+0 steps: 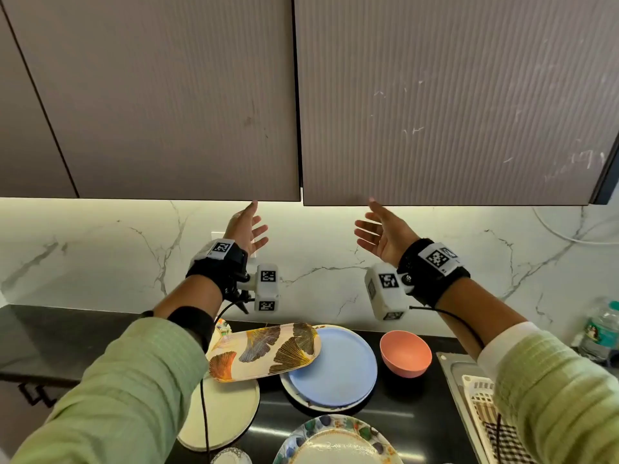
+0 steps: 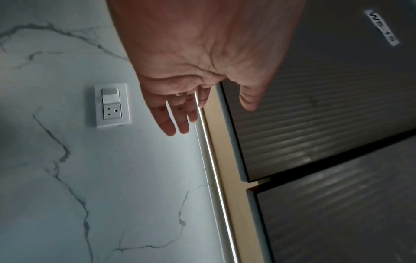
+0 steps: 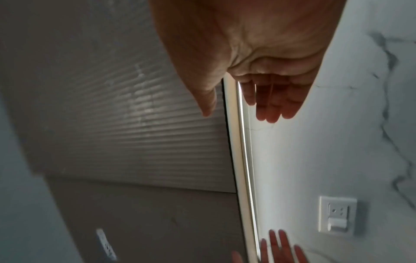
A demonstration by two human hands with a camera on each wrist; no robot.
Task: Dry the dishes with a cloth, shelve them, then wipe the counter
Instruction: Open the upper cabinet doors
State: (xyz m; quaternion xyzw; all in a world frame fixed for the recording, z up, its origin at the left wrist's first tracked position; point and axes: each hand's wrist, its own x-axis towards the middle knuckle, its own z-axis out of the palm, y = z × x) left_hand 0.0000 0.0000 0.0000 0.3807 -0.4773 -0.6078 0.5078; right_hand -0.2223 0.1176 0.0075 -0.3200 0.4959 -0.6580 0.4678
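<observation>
Both hands are raised to the lower edge of two closed ribbed grey cabinet doors, the left door (image 1: 167, 95) and the right door (image 1: 452, 95). My left hand (image 1: 256, 219) is open with spread fingers, its thumb tip at the left door's bottom edge. My right hand (image 1: 368, 217) is open too, its thumb tip at the right door's bottom edge. Neither holds anything. In the wrist views, the left hand (image 2: 213, 119) and right hand (image 3: 237, 115) have the thumb in front of the door and the fingers below it. On the black counter (image 1: 67, 336) lie a leaf-patterned tray (image 1: 268, 349), a blue plate (image 1: 335, 363), a pink bowl (image 1: 405, 353), a cream plate (image 1: 224, 406) and a floral plate (image 1: 335, 440).
A checked cloth (image 1: 502, 437) lies in a white rack beside the steel sink edge (image 1: 452, 373) at the right. A water bottle (image 1: 603, 329) stands at the far right. A wall socket (image 2: 112, 105) sits on the marble backsplash (image 1: 100, 249) behind my left hand.
</observation>
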